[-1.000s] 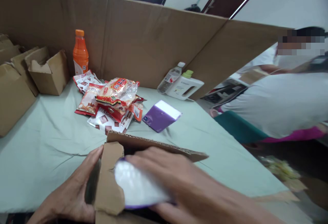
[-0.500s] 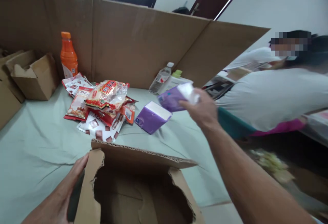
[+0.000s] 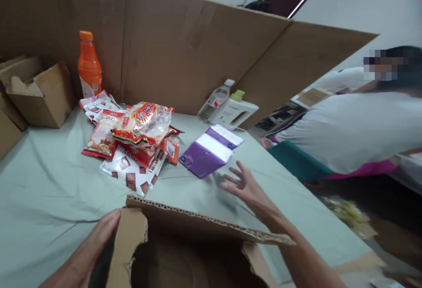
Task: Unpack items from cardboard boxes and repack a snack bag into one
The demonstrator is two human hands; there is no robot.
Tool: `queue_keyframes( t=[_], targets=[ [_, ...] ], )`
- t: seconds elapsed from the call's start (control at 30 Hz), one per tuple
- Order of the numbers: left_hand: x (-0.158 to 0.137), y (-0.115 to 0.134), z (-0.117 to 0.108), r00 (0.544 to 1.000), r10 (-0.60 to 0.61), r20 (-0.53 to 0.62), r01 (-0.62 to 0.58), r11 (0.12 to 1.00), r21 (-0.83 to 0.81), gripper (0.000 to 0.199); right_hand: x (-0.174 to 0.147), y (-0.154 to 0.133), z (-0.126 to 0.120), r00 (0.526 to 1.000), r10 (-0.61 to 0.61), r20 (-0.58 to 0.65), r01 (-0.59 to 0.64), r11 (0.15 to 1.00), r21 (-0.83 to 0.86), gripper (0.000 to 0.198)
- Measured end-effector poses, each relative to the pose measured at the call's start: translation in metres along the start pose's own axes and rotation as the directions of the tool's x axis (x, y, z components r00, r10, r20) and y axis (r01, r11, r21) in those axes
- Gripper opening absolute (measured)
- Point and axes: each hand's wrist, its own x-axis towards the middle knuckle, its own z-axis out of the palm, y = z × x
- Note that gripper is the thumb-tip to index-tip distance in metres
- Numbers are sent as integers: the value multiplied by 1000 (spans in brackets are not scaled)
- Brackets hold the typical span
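A cardboard box [image 3: 211, 226] with torn flaps faces me at the bottom, its inside dark. My left hand [image 3: 103, 228] grips the box's left side; part of the fingers is hidden behind the cardboard. Over the table, my right hand [image 3: 242, 187] is open and holds nothing, its fingers spread. Just beyond its fingertips, two purple tissue packs lie side by side: a near tissue pack [image 3: 206, 160] and a far tissue pack [image 3: 227, 136]. Left of them is a pile of snack bags, with a red-and-clear snack bag [image 3: 143, 121] on top and a white snack bag [image 3: 132, 165] underneath.
An orange drink bottle [image 3: 89, 70] stands by the cardboard wall [image 3: 198, 46]. A clear bottle [image 3: 216, 101] and a white jug [image 3: 235, 112] are behind the tissue packs. Small cardboard boxes [image 3: 41, 94] stand at left. Two people in white [image 3: 356, 121] are at right.
My right hand has let go of a tissue pack, which now lies beside the other one. That hand has drawn back toward me and opened. My left hand stays on the box.
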Motion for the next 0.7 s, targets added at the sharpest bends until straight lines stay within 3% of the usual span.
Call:
queue_keyframes(
  t=[0.13, 0.23, 0.37, 0.53, 0.7],
  targets=[
    [8, 11, -1, 999, -23, 24, 23, 1000, -9, 65, 18, 3, 44, 993, -119, -14, 118, 992, -53, 121],
    [15, 11, -1, 999, -29, 34, 30, 999, -17, 71, 39, -6, 56, 988, -152, 16, 152, 988, -25, 105],
    [17, 7, -3, 997, -31, 66, 34, 999, -42, 78, 49, -8, 48, 984, -168, 67, 170, 985, -22, 101],
    [16, 12, -6, 991, -39, 127, 48, 996, -69, 72, 50, 5, 21, 988, -153, 0, 153, 988, -31, 125],
    [10, 19, -10, 994, -61, 91, 62, 998, -7, 57, 73, 8, 5, 993, -120, -5, 119, 987, 109, 139]
  ],
)
